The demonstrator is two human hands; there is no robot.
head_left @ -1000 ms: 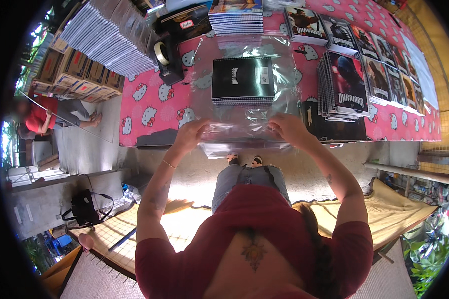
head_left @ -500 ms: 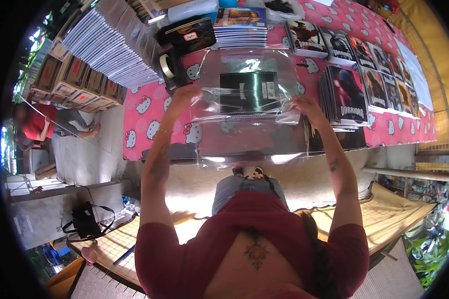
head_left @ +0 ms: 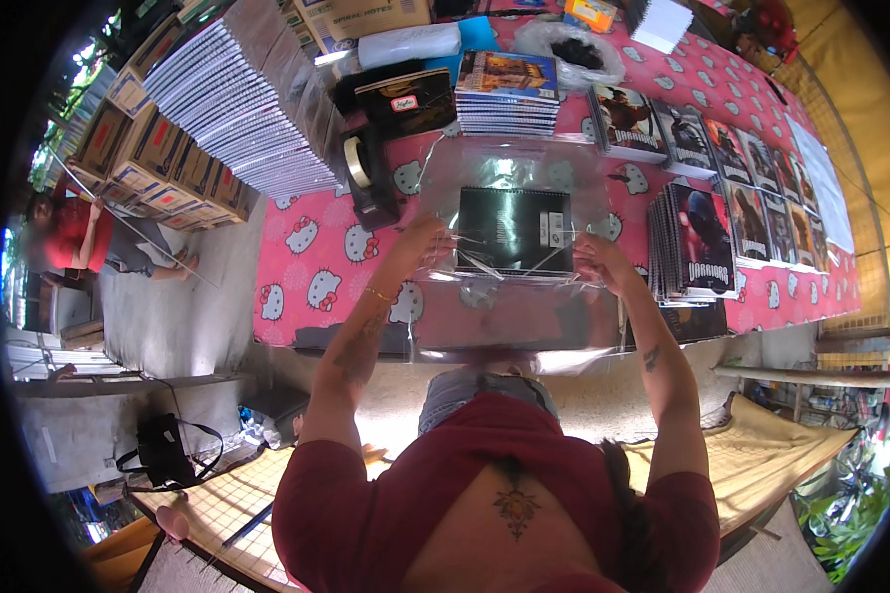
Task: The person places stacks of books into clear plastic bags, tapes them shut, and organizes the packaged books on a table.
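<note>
Black spiral notebook (head_left: 514,229) lies flat between the two hands, white label at the right of its cover, coils along both its far and near edges; how many sit beneath, can't tell. Clear plastic film (head_left: 509,314) spreads under and around it, running from beyond the hands to the near edge of the bench (head_left: 285,314), with shiny folds over the cover's near part. Left hand (head_left: 428,245) just left of the notebook, grip narrow, fingers pinched on film. Right hand (head_left: 595,260) just right of it, grip likewise closed on film. Bench wears a pink cartoon-cat cloth. Left of and beyond the left grip: black tape dispenser (head_left: 374,196) with a pale tape roll (head_left: 357,163), then a tall pile of spiral notebooks (head_left: 232,109). Straight beyond both grips: orange-and-blue-covered notebook stack (head_left: 506,94). Right of the right grip: stack with a red hooded-figure cover (head_left: 700,232), near but apart; past it, rows of illustrated notebooks (head_left: 747,217). Far left of the left grip, off the bench: brown cartons (head_left: 158,158), person in a red top (head_left: 91,232) near them.
</note>
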